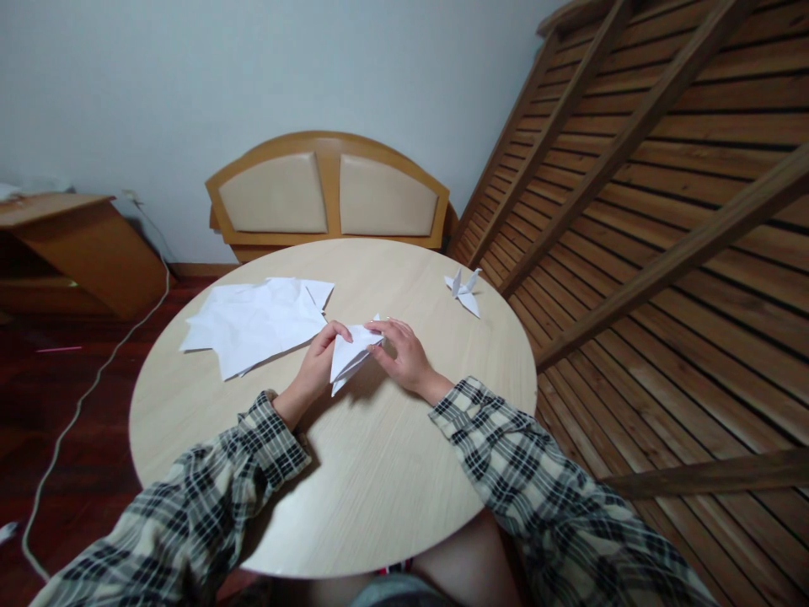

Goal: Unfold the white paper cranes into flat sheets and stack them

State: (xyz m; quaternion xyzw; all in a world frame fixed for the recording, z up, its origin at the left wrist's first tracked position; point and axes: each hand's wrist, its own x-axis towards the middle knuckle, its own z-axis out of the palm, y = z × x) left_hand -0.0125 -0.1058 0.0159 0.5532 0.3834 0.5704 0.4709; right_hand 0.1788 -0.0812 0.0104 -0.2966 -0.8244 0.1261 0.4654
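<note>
A piece of folded white paper (352,350) is held between my two hands above the middle of the round table. Its layers are slightly spread along the lower edge, with points sticking out at the bottom and at the upper right. My left hand (321,358) pinches its left side, thumb on top. On the right side, my right hand (404,354) grips the edge between thumb and fingers. Left of my hands lies a loose pile of white paper sheets (265,320), some creased. A finished-looking white paper crane (465,292) stands at the table's far right.
The round pale wooden table (379,506) reaches close to my lap. Behind it stands a padded headboard (329,185) against the wall. Slatted wooden panelling (632,253) leans along the right. A wooden cabinet (82,253) and a white cable (82,405) are at left.
</note>
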